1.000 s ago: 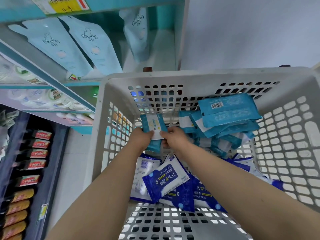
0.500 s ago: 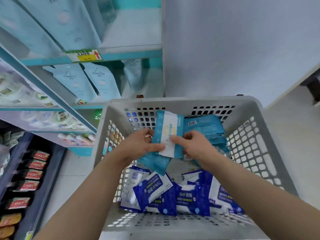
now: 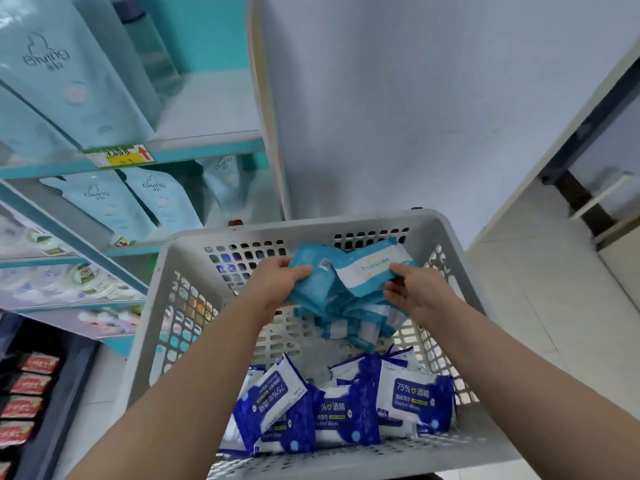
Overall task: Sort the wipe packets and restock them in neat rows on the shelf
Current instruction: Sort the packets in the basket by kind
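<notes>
The left hand (image 3: 277, 287) and right hand (image 3: 417, 297) grip opposite ends of a bundle of teal wipe packets (image 3: 346, 292), fingers curled around it, above the grey basket (image 3: 311, 226). The top packet faces label-up, its long axis running between the 2 hands. Dark blue packets (image 3: 346, 407) lie in the basket's near end.

Basket (image 3: 145, 341): moulded plastic, pale grey, matt, walls pierced with holes. Teal packets (image 3: 311, 292): thin soft film, crumpled, faint sheen; the top one has a white, paper-like label. Blue packets (image 3: 349, 414): plastic film, glossier, smooth with light creases. Pouches (image 3: 104, 206): smooth pale film, satin. Shelf (image 3: 207, 109): smooth, painted look, dull. Wall (image 3: 415, 98): matt, even. Floor (image 3: 536, 289): smooth tiles, slight shine.
</notes>
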`<move>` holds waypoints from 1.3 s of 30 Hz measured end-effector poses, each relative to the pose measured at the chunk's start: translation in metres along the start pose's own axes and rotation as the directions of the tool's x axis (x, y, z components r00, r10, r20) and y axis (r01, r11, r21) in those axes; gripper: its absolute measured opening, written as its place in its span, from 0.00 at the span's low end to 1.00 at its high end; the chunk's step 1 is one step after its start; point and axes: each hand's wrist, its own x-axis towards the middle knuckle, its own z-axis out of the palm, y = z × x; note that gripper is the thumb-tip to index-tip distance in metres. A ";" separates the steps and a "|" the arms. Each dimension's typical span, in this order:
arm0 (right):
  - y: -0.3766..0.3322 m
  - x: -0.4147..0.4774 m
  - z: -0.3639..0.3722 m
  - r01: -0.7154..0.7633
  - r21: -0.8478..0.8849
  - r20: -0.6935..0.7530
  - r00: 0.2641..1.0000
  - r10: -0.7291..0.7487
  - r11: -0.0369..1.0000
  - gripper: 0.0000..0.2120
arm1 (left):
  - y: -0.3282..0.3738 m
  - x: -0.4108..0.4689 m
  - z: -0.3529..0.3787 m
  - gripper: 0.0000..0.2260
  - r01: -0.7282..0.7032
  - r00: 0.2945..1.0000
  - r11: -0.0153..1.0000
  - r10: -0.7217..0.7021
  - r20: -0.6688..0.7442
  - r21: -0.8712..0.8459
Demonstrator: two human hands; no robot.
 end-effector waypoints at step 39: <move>0.000 0.022 -0.012 0.111 -0.165 0.127 0.988 -0.090 0.980 0.07 | -0.024 0.048 0.060 0.30 -0.218 0.962 0.883 0.267 -0.063 0.415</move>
